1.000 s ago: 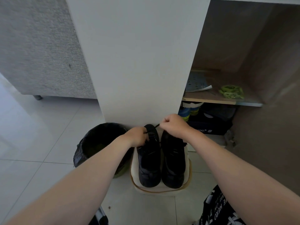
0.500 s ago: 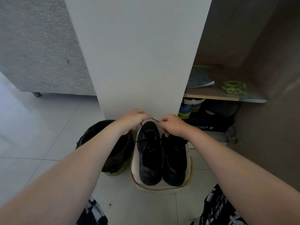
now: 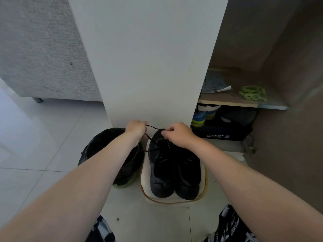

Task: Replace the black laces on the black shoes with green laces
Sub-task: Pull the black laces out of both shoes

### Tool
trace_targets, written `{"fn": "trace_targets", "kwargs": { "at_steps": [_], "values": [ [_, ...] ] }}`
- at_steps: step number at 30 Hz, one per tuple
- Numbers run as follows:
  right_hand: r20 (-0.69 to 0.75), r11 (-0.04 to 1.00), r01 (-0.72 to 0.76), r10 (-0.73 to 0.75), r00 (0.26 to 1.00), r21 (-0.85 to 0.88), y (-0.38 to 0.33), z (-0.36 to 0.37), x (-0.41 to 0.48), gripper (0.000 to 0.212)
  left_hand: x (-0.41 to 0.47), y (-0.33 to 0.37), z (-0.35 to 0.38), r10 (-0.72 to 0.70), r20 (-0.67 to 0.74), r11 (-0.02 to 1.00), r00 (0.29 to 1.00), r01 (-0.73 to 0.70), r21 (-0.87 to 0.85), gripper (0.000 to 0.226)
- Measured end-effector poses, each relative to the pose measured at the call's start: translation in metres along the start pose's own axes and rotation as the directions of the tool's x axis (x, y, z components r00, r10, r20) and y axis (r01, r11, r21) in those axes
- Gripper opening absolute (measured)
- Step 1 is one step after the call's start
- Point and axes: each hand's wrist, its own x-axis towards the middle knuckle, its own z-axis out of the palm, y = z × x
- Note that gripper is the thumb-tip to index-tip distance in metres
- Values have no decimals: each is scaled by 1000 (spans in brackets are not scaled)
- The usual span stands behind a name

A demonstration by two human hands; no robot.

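Low in the centre of the frame, the black shoes (image 3: pixel 162 172) stand side by side on a white stool (image 3: pixel 174 202). Above the frame-left shoe, the left hand (image 3: pixel 135 129) is curled round one end of the black lace (image 3: pixel 154 127) and the right hand (image 3: pixel 178 134) pinches the other. To my eye they're unlacing: draw it out eyelet by eyelet, pulling gently so the shoe doesn't slide. Green laces (image 3: pixel 252 92) lie on the shelf (image 3: pixel 227 103) at the right of the frame, well apart.

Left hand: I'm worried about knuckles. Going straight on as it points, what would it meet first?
Most likely the white panel just beyond the left hand; depth is hard to judge.
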Motion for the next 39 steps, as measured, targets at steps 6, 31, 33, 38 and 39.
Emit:
{"fn": "trace_targets", "kwargs": {
  "at_steps": [6,31,33,38,39],
  "values": [
    [42,989,-46,52,998,-140,33,-9,7,25,2,1,-18,86,-113,974,990,-60,217,15],
    [122,994,46,-34,992,-102,21,14,-5,15,-25,11,10,223,476,956,851,-287,65,36],
    [124,981,40,-17,992,-189,23,13,-4,24,-27,7,12,238,456,951,858,-302,72,35],
    [98,980,-57,76,992,-190,22,10,-1,33,-29,-2,13,189,538,832,822,-425,357,25],
    [85,983,-77,92,992,-168,23,9,-1,32,-30,-3,13,161,571,764,805,-468,445,23]
  ]
}}
